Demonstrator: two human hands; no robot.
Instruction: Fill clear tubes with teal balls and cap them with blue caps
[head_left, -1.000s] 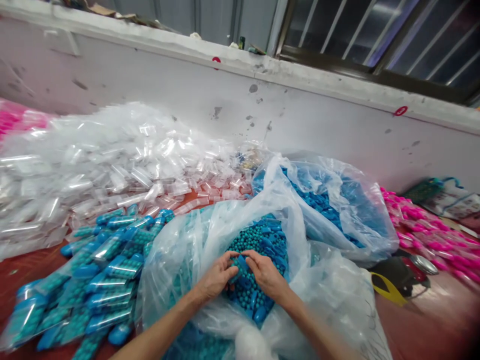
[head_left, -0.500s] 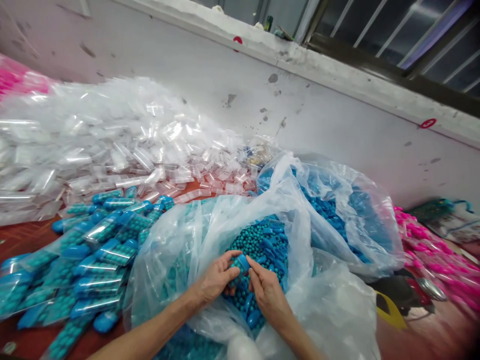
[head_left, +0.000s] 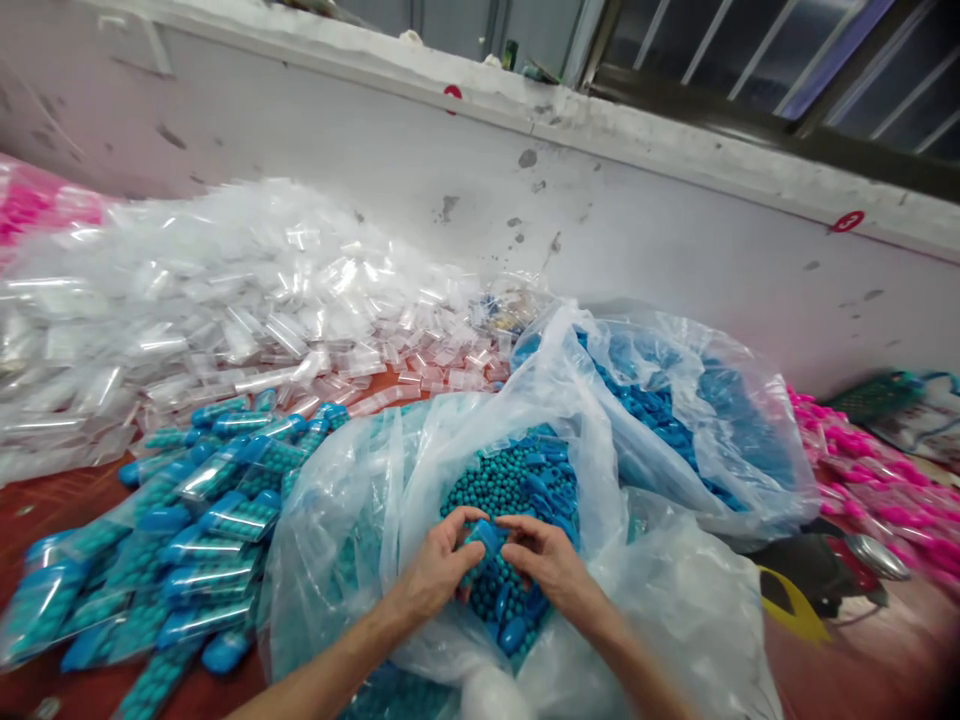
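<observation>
Above teal beads (head_left: 480, 485), left hand (head_left: 435, 567) pinched round a blue piece (head_left: 489, 537), right hand (head_left: 551, 562) bent inward, grip unclear.

Two hands (head_left: 441, 568), two red marks (head_left: 849, 221), one yellow strap (head_left: 808, 625) — teal beads (head_left: 487, 483) past counting.

A red work surface (head_left: 862, 670), bare in patches along the left and right, carries everything. At the middle sits an open translucent plastic bag (head_left: 330, 530) containing teal beads (head_left: 487, 480) and blue plastic pieces (head_left: 547, 490). Just behind it, toward the right, a second translucent bag (head_left: 739, 400) holds more blue pieces. To the left lie blue-capped tubes (head_left: 210, 560) filled with teal beads; behind them spreads a tall heap of clear plastic tubes (head_left: 247, 290). Pink-ended clear packets (head_left: 862, 460) cover the far right.
</observation>
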